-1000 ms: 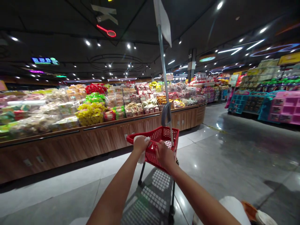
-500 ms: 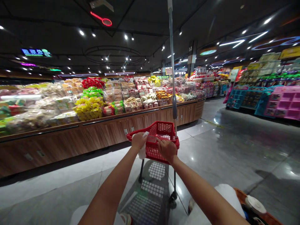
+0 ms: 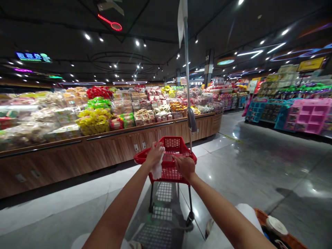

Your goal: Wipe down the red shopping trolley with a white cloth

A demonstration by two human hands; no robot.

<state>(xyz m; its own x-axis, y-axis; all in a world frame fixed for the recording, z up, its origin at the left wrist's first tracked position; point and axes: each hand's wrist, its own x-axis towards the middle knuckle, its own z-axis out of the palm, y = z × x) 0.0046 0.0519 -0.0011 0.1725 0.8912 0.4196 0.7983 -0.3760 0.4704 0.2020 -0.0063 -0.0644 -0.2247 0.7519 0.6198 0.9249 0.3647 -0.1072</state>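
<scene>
My left hand point(image 3: 155, 154) grips the left rim of a red plastic shopping cart basket point(image 3: 172, 145), with a crumpled white tissue point(image 3: 157, 169) pinched in it and hanging below. My right hand point(image 3: 184, 167) lies over the near rim of the same basket and holds it. The basket sits on a small wheeled metal frame point(image 3: 190, 217). A thin metal pole point(image 3: 187, 69) with a white flag rises from its far side. The basket's inside is mostly hidden by my hands, and I see nothing in it.
To the left runs a long wood-fronted counter point(image 3: 103, 147) piled with bagged snacks. Pink and teal display racks point(image 3: 308, 116) stand at the right, across a shiny grey floor point(image 3: 246, 162). An orange container point(image 3: 261, 218) sits at the bottom right.
The store has slid slightly left in view, and the cart has swung a little left with it. Both hands stay on the basket, and the tissue stays in my left hand.
</scene>
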